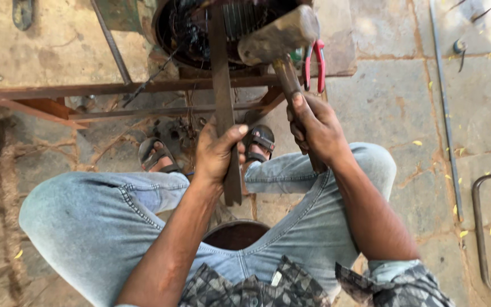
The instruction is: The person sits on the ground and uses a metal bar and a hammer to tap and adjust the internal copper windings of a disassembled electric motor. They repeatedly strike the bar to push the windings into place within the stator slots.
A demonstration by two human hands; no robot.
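1. Head view: the left hand (217,153) is closed around a long flat metal bar (223,96), held upright between the knees.
2. The right hand (316,128) grips the wooden handle of a hammer (279,34), its head raised just right of the bar's far end.
3. The bar's far end reaches into a round motor housing (200,28) on a low metal frame (115,88).
4. Red-handled pliers (313,62) lie just right of the hammer.
5. Sandalled feet (157,156) rest on the stone floor (399,96).

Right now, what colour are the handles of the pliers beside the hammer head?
Red. The pliers hang just right of the hammer head, clearest in the head view.
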